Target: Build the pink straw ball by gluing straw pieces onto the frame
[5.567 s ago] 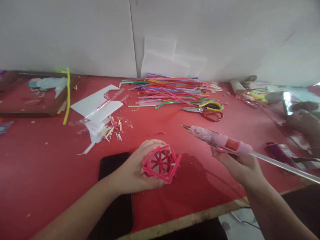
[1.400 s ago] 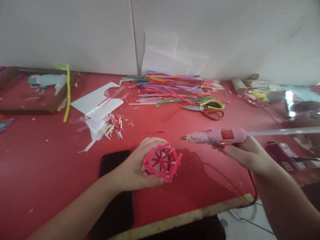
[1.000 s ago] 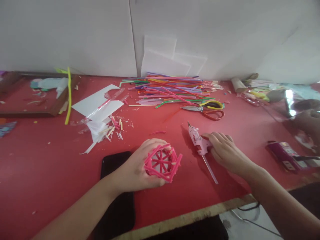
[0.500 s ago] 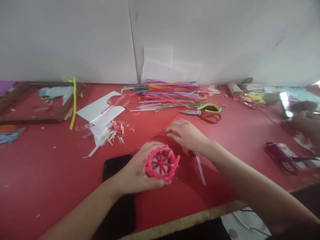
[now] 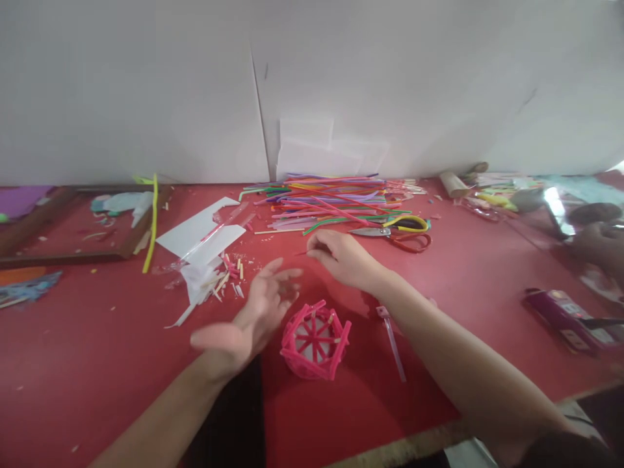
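Note:
A small pink basket-like frame [image 5: 316, 344], with crossed pink strips inside, stands upright on the red table, touched by neither hand. To its left, my left hand [image 5: 258, 312] is open above the table, fingers spread and palm partly turned up, slightly blurred. Behind the frame, my right hand [image 5: 344, 257] is closed in a pinch, with a thin pink strip [image 5: 300, 253] showing at its fingertips. Under my right forearm lies a narrow clear plastic strip [image 5: 394, 348]. A black phone [image 5: 238, 409] is partly hidden beneath my left arm.
Colourful craft sticks [image 5: 336, 201] lie in a heap at the back beside scissors [image 5: 390, 233]. White paper [image 5: 205, 244] and cut scraps [image 5: 227, 273] are at left, near a wooden frame [image 5: 63, 253]. At right are a purple box [image 5: 565, 318] and another person's hand [image 5: 602, 250].
My left hand has let go of the pink frame, moved left and opened. The frame now stands on the table. My right hand has picked up the thin pink strip.

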### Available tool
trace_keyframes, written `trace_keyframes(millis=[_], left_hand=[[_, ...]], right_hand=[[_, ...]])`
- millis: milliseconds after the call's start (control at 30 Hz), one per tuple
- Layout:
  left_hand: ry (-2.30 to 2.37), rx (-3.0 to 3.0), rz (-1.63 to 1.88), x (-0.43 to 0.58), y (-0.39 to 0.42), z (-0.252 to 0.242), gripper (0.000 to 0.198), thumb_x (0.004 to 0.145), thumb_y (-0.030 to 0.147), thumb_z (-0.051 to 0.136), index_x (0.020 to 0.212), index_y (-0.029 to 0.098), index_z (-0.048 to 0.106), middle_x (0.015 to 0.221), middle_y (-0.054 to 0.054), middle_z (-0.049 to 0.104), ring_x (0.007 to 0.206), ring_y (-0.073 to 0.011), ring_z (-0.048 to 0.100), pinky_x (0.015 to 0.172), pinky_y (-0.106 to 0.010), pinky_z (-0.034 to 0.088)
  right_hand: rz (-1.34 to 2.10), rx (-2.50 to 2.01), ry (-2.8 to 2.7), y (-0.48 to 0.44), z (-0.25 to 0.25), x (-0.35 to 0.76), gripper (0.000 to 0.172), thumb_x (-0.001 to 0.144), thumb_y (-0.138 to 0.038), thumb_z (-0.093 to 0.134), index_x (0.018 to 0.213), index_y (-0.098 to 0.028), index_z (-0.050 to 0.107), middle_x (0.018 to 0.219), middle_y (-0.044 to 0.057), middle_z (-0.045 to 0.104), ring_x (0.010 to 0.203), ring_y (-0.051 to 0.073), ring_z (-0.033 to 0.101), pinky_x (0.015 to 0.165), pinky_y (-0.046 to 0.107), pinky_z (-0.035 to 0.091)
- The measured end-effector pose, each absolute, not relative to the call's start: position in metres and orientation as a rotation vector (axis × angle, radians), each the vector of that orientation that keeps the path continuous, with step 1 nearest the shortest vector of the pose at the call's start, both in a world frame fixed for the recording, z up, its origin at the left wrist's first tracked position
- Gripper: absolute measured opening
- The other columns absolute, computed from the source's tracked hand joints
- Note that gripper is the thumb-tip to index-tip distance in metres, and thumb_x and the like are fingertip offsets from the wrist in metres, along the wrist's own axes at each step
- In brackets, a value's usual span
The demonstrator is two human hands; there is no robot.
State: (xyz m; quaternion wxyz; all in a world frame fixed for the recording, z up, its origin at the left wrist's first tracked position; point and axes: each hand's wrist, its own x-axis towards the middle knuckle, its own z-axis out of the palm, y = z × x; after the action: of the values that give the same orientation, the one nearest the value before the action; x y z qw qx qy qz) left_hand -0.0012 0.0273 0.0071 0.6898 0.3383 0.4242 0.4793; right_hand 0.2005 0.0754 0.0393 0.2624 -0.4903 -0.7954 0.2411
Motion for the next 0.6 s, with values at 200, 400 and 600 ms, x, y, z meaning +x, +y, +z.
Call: trace_keyframes(millis=[200,400,600], left_hand=[[1.248,1.117,1.212,-0.012,0.033,0.008,0.039,0.062,0.040,0.090,0.088,0.020,0.070,0.087,-0.002,0.073,0.084,-0.0191,0.069,0.082,-0.031,0.057],[1.388,1.495,1.052,-0.014,0.023,0.013,0.029,0.070,0.046,0.082,0.084,0.021,0.078,0.083,-0.004,0.080,0.076,-0.0218,0.074,0.072,-0.030,0.061],[1.451,1.651,1.062,-0.013,0.019,0.014,0.022,0.079,0.042,0.073,0.089,0.023,0.079,0.085,-0.003,0.080,0.074,-0.0209,0.075,0.074,-0.031,0.062]], right_hand=[[0.863,-1.124,-2.137,0.051,0.040,0.196,0.006,0.089,-0.016,0.059,0.085,-0.017,0.063,0.084,0.002,0.066,0.075,0.012,0.058,0.072,0.024,0.044],[1.104,-1.119,-1.967,0.052,0.039,0.192,0.004,0.084,-0.017,0.064,0.081,-0.016,0.067,0.076,0.000,0.066,0.067,0.010,0.057,0.064,0.023,0.044],[1.337,-1.040,-1.700,0.056,0.029,0.193,0.018,0.080,-0.034,0.071,0.085,-0.017,0.071,0.082,0.002,0.072,0.072,0.012,0.064,0.069,0.025,0.051]])
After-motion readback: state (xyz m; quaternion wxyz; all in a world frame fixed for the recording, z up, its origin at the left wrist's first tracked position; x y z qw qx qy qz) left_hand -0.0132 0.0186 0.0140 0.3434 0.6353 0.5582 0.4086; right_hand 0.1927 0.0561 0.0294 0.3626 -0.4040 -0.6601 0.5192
